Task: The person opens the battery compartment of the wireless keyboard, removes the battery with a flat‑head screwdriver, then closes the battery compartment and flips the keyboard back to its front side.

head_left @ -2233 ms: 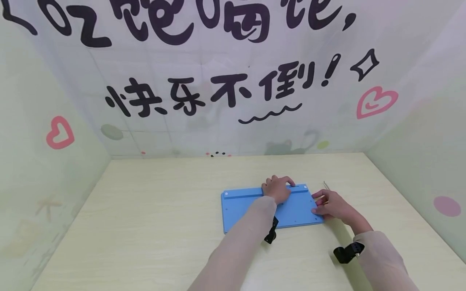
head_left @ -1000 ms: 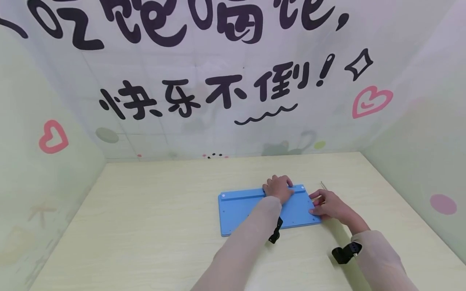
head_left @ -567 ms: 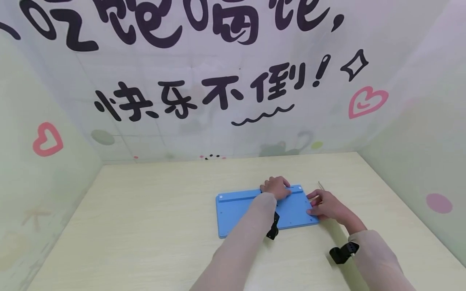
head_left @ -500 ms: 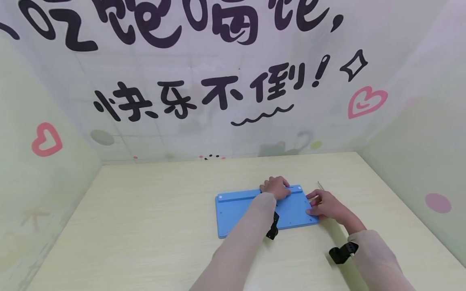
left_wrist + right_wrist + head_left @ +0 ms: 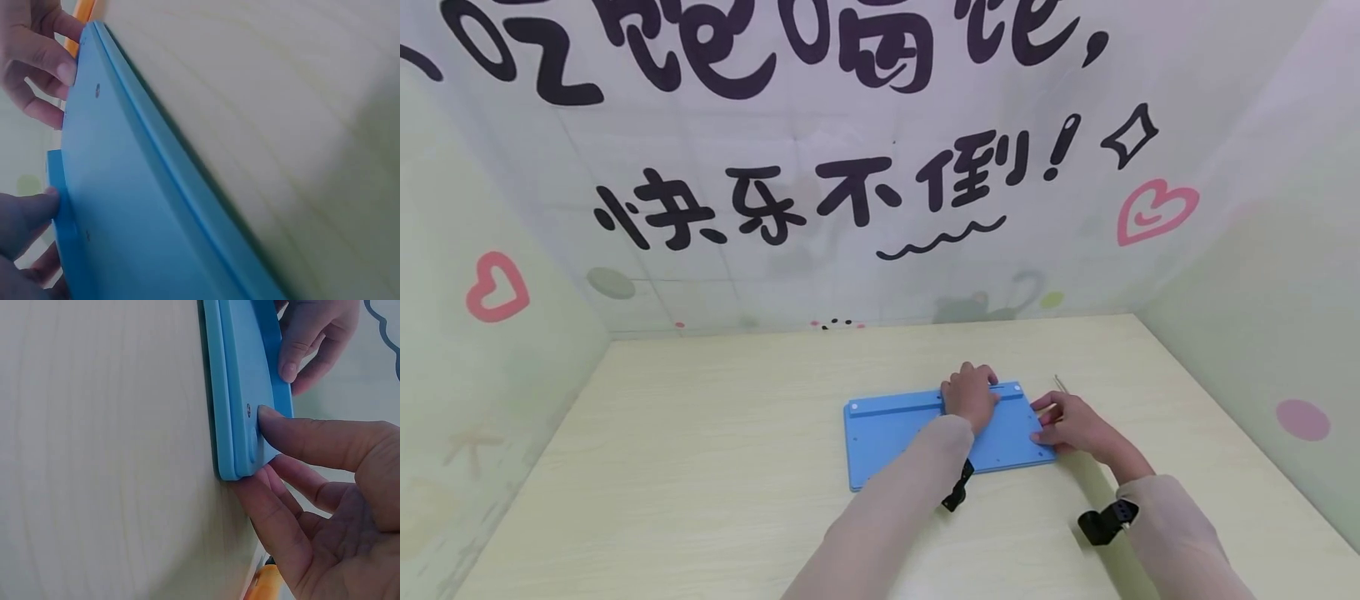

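Observation:
A flat blue keyboard [image 5: 880, 446] lies underside up on the table, with small screws and a raised ridge along its far side. My left hand [image 5: 972, 398] reaches over that ridge, fingers bent across the far edge; in the left wrist view its thumb [image 5: 42, 203] presses the ridge's near face. At the short right end, my right hand [image 5: 1078, 425] pinches the keyboard. The right wrist view shows the right thumb [image 5: 300, 434] on the underside near a screw [image 5: 249, 410], fingers under the edge. The left palm hides part of the ridge.
Just beyond the right hand, a thin metal shaft [image 5: 1060, 383] sticks out on the table [image 5: 715, 467]. An orange handle-like piece [image 5: 267, 584] shows behind the right hand in the right wrist view. Printed wall sheets enclose the table at the back and both sides.
The view has shifted slightly, moving the keyboard left in the picture. In the last half second my left hand has turned a little at the wrist over the ridge; the right hand keeps its hold.

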Tool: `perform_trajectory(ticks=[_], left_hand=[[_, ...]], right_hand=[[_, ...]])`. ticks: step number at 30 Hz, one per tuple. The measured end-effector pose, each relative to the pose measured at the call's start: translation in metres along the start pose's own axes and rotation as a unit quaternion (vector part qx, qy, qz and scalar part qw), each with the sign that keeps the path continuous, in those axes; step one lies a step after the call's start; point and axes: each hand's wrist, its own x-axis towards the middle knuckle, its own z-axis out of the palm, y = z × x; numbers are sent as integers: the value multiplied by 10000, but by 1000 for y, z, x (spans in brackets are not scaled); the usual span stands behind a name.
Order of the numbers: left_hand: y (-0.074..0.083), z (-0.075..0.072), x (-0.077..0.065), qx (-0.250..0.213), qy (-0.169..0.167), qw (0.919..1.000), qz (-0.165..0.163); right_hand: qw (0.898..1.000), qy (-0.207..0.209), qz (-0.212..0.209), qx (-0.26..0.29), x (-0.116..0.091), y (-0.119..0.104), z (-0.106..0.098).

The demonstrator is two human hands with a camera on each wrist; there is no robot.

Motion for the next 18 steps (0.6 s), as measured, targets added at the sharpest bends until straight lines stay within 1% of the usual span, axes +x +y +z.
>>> perform_trajectory(ticks=[2, 5, 13, 18], left_hand=[[0, 2, 0, -38, 96, 9999, 32], [-1, 1, 0, -170, 104, 9998, 58], [3, -3, 3, -263, -125, 9996, 70], [2, -3, 4, -301, -182, 9993, 97]], right_hand=[[10000, -5, -29, 2, 0, 0, -1], [10000, 4, -22, 2, 1, 0, -1], [10000, -1, -45, 10, 1, 2, -1], [10000, -6, -37, 35, 1, 2, -1]])
